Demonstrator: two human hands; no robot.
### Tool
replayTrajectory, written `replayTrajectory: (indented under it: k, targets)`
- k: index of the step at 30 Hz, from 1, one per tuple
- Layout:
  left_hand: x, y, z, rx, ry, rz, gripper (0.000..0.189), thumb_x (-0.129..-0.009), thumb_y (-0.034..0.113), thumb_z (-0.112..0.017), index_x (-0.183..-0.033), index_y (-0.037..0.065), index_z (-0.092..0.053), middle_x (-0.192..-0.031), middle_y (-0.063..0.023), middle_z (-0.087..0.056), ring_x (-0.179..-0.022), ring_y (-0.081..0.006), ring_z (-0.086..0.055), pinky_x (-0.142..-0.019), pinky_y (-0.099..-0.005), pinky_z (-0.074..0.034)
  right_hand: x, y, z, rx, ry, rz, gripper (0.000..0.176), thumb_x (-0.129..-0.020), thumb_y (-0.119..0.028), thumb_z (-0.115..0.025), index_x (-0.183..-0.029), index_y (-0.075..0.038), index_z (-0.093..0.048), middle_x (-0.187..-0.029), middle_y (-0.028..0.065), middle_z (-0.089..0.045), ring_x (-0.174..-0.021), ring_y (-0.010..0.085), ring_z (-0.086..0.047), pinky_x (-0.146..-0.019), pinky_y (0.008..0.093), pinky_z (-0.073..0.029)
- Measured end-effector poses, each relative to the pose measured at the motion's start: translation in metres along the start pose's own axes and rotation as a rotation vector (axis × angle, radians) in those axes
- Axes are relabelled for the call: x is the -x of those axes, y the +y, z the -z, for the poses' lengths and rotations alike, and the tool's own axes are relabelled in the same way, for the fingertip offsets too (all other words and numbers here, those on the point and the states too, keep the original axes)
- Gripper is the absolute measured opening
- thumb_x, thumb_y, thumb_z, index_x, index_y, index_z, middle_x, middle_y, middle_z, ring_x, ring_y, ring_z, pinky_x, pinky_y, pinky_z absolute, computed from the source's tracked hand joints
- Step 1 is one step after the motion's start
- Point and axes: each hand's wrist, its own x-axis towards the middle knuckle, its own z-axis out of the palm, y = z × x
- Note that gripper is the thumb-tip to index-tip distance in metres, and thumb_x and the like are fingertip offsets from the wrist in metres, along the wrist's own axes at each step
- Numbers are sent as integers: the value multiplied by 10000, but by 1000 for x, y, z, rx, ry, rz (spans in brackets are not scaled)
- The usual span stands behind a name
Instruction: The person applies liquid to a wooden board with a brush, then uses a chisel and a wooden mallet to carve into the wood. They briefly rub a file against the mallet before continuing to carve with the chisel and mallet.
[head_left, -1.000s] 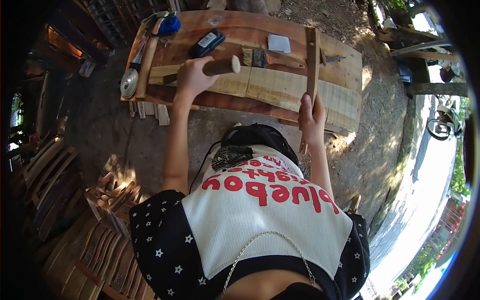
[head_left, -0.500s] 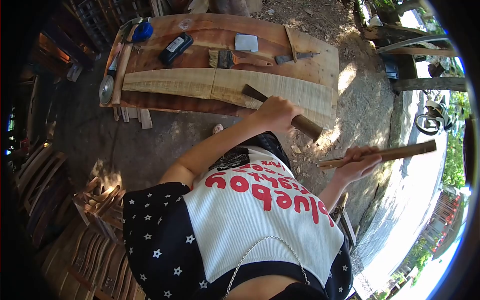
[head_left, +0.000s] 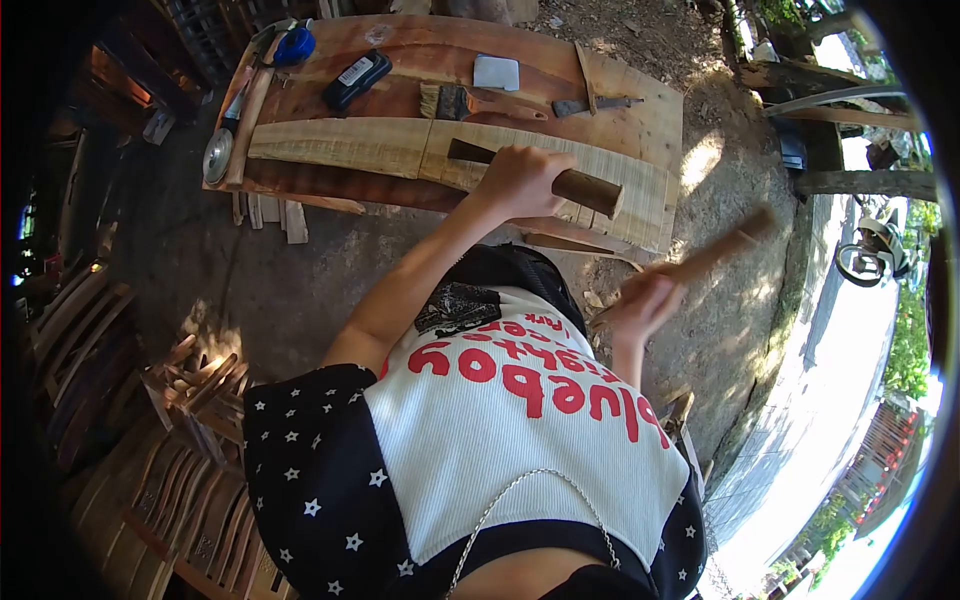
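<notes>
My left hand (head_left: 522, 182) is wrapped round a chisel (head_left: 592, 191) with a thick wooden handle. Its dark blade points left, low over the pale wooden board (head_left: 340, 146), and the handle's butt sticks out to the right. To the right, nearer my body, my right hand (head_left: 645, 303) grips a wooden stick (head_left: 722, 245), smeared by motion, which slants up and to the right. The pale board, crossed by a dark line, lies along the near side of a reddish wooden tabletop (head_left: 420, 55).
A brush (head_left: 470, 102), a white block (head_left: 496, 72), a black case (head_left: 357, 80) and a blue tape measure (head_left: 294, 46) lie on the tabletop. A second metal tool (head_left: 590, 105) sits at its right. Stacked curved wooden parts (head_left: 200, 520) stand lower left.
My left hand has carried the chisel left and up over the pale board. My right hand has swung left, and the stick tilts more steeply upward.
</notes>
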Motion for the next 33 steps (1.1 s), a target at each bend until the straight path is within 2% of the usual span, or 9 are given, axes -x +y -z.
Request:
replayTrajectory:
  k: [3,9,12,19,21,22,29,31,33]
  targets:
    - [4,-9,8,-40,4,32,121,-633,137,-638,-733,106,-577,-632,-88,-599,-611,-301,-616,-556,-398,-490,15,-3,-15,387,-361,-10,260,-877,-256,-576,-936,-15,-497,-603,59,-517,-504,189,-481,-492,301,-385]
    - [16,-30,35,-33,46,68,125,-623,139,-646,-725,107,-581,-640,-100,-602,-631,-309,-618,-558,-405,-487,2,-19,-43,-205,48,151,447,-907,-452,-495,-894,-6,-478,-527,8,-439,-435,94,-431,-399,247,-321]
    - [22,-30,49,-31,43,75,142,-630,148,-664,-740,97,-590,-652,-101,-607,-650,-311,-620,-578,-405,-489,4,-10,-53,516,-351,203,405,-906,-369,-532,-988,25,-484,-569,47,-500,-469,132,-485,-419,295,-362]
    - [36,-63,80,-47,129,144,171,-654,208,-670,-789,116,-619,-668,-100,-628,-659,-314,-629,-596,-402,-505,-7,-31,-75,-183,-72,74,282,-929,-284,-522,-928,-4,-497,-606,17,-452,-514,132,-466,-485,292,-365]
    - [39,-67,89,-27,139,156,189,-654,208,-675,-811,114,-630,-680,-108,-633,-673,-311,-632,-598,-394,-508,2,-16,-100,560,-463,296,343,-899,-310,-559,-973,14,-471,-614,107,-549,-528,200,-569,-489,351,-434]
    - [42,-72,89,-49,140,151,191,-651,209,-679,-810,111,-635,-684,-111,-634,-669,-309,-633,-596,-396,-508,4,-17,-102,556,-467,302,343,-899,-310,-559,-973,14,-471,-614,107,-549,-528,200,-569,-489,351,-434]
    - [59,-99,115,-174,207,190,238,-638,218,-697,-850,116,-662,-709,-117,-646,-685,-306,-640,-615,-403,-511,0,-21,-122,-175,-172,186,307,-911,-278,-560,-908,20,-485,-621,77,-526,-459,211,-502,-432,351,-394]
    - [65,-114,125,-195,194,221,252,-639,221,-699,-865,115,-662,-710,-121,-646,-687,-307,-641,-618,-400,-514,5,-20,-148,588,-605,219,355,-886,-305,-571,-884,20,-427,-590,182,-536,-513,291,-585,-471,350,-419]
    - [70,-125,137,-258,228,217,206,-644,189,-700,-805,81,-632,-721,-131,-637,-683,-318,-630,-587,-380,-504,10,-27,-150,475,-559,244,356,-883,-298,-573,-881,26,-426,-578,197,-522,-516,316,-584,-470,359,-418]
